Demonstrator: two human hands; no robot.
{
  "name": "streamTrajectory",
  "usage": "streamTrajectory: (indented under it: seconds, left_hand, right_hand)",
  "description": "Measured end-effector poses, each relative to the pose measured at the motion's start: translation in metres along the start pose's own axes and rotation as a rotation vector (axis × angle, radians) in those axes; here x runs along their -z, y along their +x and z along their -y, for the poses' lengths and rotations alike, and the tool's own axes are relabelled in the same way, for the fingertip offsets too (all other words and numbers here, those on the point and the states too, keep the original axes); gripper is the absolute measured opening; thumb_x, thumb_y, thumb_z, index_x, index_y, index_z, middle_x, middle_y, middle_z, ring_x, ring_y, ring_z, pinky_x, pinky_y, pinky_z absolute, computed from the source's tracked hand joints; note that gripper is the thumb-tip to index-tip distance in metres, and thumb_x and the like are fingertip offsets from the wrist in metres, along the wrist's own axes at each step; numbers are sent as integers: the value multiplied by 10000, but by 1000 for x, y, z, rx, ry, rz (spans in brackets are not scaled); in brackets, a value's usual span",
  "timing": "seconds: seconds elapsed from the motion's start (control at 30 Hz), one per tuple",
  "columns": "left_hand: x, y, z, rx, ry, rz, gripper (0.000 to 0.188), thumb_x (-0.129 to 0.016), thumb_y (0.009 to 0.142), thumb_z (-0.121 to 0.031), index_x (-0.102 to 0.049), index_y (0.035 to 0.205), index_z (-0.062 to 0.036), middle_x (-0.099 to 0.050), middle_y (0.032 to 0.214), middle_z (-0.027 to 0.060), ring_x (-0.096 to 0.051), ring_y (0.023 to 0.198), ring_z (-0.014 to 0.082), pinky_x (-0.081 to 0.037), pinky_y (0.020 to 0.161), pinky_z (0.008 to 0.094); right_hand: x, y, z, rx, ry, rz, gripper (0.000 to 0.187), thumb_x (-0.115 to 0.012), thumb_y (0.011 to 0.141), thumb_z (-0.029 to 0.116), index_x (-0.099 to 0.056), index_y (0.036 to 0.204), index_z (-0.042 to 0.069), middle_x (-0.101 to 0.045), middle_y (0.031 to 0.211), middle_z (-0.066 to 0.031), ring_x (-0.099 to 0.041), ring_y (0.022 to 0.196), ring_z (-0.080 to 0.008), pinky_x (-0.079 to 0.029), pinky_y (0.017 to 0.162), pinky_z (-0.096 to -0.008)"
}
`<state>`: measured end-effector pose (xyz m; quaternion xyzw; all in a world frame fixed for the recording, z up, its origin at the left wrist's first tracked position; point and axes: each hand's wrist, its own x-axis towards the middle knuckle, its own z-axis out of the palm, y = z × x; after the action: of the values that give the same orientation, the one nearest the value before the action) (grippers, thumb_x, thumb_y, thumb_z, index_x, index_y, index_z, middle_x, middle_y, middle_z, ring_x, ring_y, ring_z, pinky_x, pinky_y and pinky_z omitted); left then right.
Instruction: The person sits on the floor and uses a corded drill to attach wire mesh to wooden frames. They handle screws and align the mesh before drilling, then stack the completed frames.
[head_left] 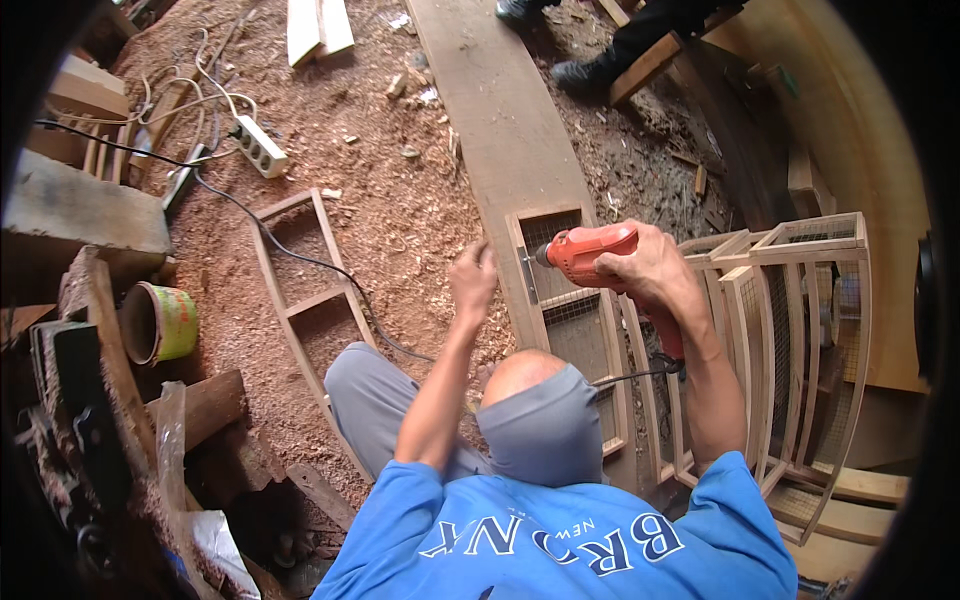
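Observation:
My right hand (645,268) is wrapped round an orange-red power drill (590,250), its chuck pointing left. The drill's tip is at a small metal hinge (528,275) on the left rail of a wooden frame (535,305) backed with wire mesh. My left hand (472,285) is raised just left of that frame, apart from it. Its fingers are curled together, and whatever they may hold is too small to make out. The drill's black cord runs down behind my knee and off to the left.
More mesh frames (770,300) stand at the right. A wooden ladder-like frame (315,300) lies left on sawdust. A long board (500,120) runs away from me. Also left are a white power strip (258,148) and a yellow-green bucket (165,322). Another person's shoe (583,77) shows beyond.

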<state>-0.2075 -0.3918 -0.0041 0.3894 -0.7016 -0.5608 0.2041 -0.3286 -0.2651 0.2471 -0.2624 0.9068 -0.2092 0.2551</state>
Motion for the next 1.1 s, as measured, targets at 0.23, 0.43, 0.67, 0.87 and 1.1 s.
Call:
streamTrajectory:
  seconds: [0.23,0.43,0.67,0.87,1.1]
  left_hand:
    - [-100,-43,53,266,-226,32,504,-634,876,-157,-520,1325,42,-592,1275,240,-596,1177,329,-455,1020,365]
    - [-110,-43,83,-125,71,-50,439,-662,867,-157,-586,1265,11,-598,1268,219,-570,1195,351,-452,1001,410]
    - [-126,-48,113,-294,105,-214,387,-698,843,-153,-645,1205,-27,-637,1210,177,-577,1181,291,-444,942,405]
    - [-132,-57,109,-199,166,-229,346,-692,855,-168,-663,1168,-24,-620,1225,200,-590,1150,314,-440,945,411]
    - [-140,-59,104,-135,100,-274,312,-679,869,-170,-674,1146,-25,-616,1237,197,-595,1132,305,-435,940,424]
  right_hand:
    - [-9,9,-12,-52,-98,19,514,-645,663,312,-672,1081,14,-701,996,-191,-679,944,-314,-513,844,-380]
    - [-11,15,5,-90,-133,51,499,-651,679,318,-676,1077,18,-702,1006,-178,-678,930,-305,-510,851,-371]
    - [-9,22,-10,-138,-129,99,518,-689,686,308,-667,1105,5,-709,991,-170,-680,928,-256,-513,851,-348]
    - [-12,20,-8,-87,-166,74,509,-697,652,316,-654,1027,-26,-677,891,-121,-653,836,-213,-505,805,-329]
    - [-11,19,-7,-83,-178,90,506,-699,659,314,-650,1034,-24,-690,918,-166,-676,866,-273,-510,812,-365]
